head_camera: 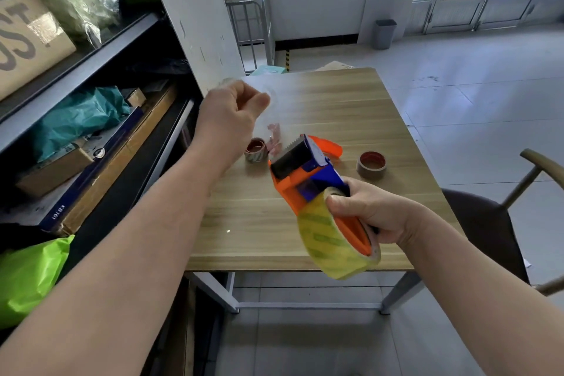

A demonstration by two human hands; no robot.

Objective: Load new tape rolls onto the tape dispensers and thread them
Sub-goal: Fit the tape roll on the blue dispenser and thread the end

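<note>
My right hand (372,214) grips the handle of an orange and blue tape dispenser (300,171), held above the wooden table (335,101). A full roll of yellowish clear tape (332,247) sits on the dispenser's hub. The toothed blade end points away from me. My left hand (229,122) is raised over the table's left side, fingers pinched on a faint piece of clear tape (265,93). Whether that piece still joins the roll, I cannot tell.
Two used tape cores (255,149) (371,164) and a crumpled wad of tape (274,137) lie on the table. An orange part (328,146) shows behind the held dispenser. Shelving (91,49) with boxes and bags stands left; a chair (488,223) sits right.
</note>
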